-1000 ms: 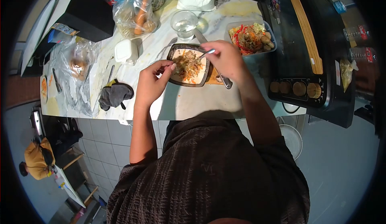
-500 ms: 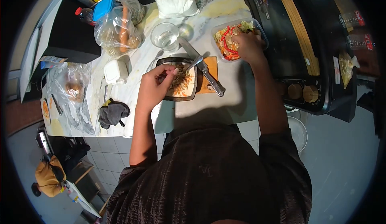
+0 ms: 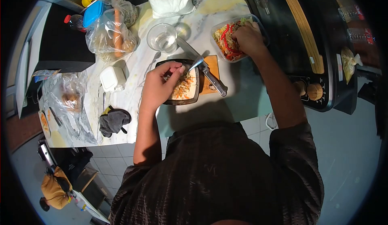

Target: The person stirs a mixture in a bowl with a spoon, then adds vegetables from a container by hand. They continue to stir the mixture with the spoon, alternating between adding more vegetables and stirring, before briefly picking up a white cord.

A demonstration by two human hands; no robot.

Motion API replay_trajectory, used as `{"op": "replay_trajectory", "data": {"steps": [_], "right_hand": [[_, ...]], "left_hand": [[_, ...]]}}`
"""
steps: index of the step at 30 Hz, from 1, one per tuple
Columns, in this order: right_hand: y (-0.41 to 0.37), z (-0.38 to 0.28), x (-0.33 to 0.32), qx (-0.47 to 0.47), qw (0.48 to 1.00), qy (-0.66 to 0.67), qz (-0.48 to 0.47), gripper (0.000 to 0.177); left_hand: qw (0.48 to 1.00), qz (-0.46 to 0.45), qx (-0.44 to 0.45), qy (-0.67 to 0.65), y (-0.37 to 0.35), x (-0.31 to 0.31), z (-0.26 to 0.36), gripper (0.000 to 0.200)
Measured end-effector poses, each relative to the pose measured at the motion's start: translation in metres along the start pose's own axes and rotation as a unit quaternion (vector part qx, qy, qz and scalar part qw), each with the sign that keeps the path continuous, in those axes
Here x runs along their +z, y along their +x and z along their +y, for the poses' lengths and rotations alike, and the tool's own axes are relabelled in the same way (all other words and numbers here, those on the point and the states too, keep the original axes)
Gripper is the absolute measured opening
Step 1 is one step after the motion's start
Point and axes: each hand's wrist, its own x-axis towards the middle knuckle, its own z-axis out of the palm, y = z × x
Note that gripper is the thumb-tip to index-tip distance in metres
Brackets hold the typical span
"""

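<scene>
My left hand (image 3: 161,83) is over the left side of a dark square dish (image 3: 195,88), its thumb and fingers pinched on the handle end of a metal utensil (image 3: 195,63). Shredded vegetables (image 3: 184,88) lie on a pale layer in the dish. At the upper right, my right hand (image 3: 248,39) reaches into a clear plastic container (image 3: 214,49) of shredded vegetables and red pepper strips (image 3: 227,43); its fingertips are hidden in the food. Right of the dish, a knife (image 3: 214,80) lies across a wooden board (image 3: 210,63).
A glass bowl (image 3: 162,38), a bag of white powder (image 3: 167,2) and a bag of vegetables (image 3: 111,35) stand behind. To the left are a white tub (image 3: 112,78) and dark cloth (image 3: 114,121). A black stove (image 3: 283,43) is at right. A person (image 3: 56,188) is at lower left.
The view has shifted slightly. My right hand has moved a little toward the upper left within the container. My left hand remains at the dish, its fingers drawn closer together.
</scene>
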Motion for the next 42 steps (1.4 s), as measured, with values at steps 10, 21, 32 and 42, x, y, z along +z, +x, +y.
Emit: {"op": "replay_trajectory", "data": {"steps": [10, 21, 32, 42], "right_hand": [[-0.002, -0.001, 0.008, -0.005, 1.0, 0.007, -0.016, 0.011], [-0.004, -0.003, 0.005, 0.041, 0.997, 0.057, -0.022, 0.014], [-0.018, 0.026, -0.014, 0.035, 0.965, 0.248, 0.074, 0.022], [-0.06, -0.026, -0.084, 0.106, 0.778, 0.617, 0.055, 0.037]], "left_hand": [[1.0, 0.002, -0.011, -0.001, -0.008, -0.014, 0.004, 0.022], [0.998, 0.061, 0.012, 0.02, -0.036, -0.022, -0.006, 0.022], [0.997, 0.08, 0.003, 0.01, -0.051, -0.027, -0.006, 0.021], [0.995, 0.103, -0.008, 0.01, -0.063, -0.032, -0.008, 0.023]]}}
